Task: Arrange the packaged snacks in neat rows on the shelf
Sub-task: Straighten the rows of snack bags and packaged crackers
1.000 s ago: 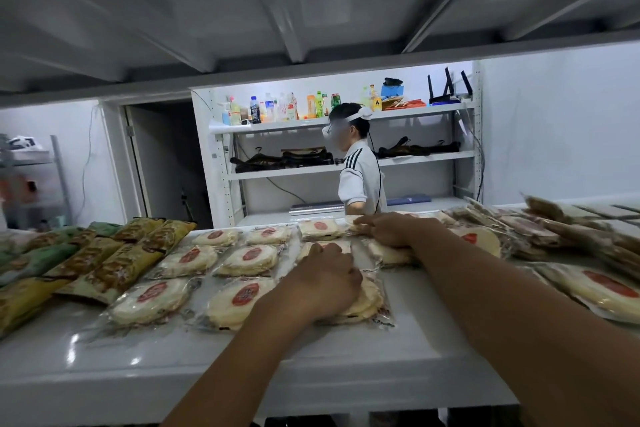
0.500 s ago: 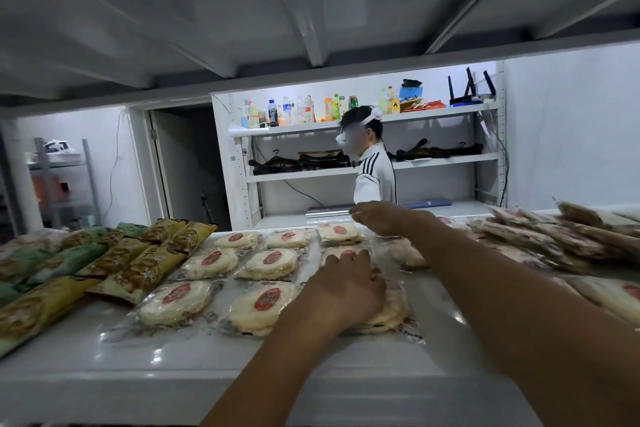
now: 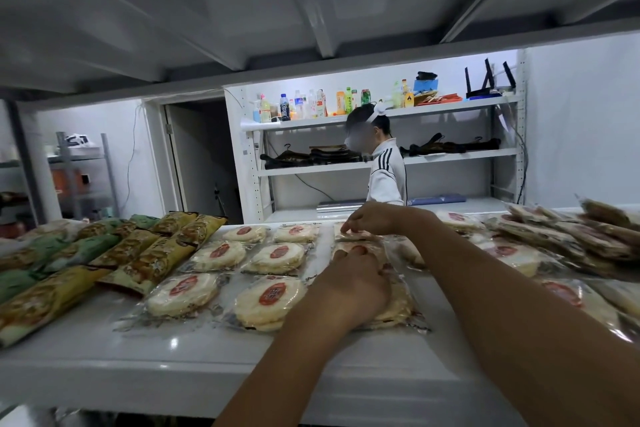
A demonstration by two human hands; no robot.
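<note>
Left hand (image 3: 349,284) palm-down on snack pack (image 3: 399,308)

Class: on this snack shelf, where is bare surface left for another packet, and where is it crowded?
Bare: the front strip of the shelf before the round cake packets; a small patch right of the left hand. Crowded: overlapping yellow and green bags left, heaped packets right.

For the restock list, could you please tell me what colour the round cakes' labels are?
Red labels, clearest in the head view.
</note>
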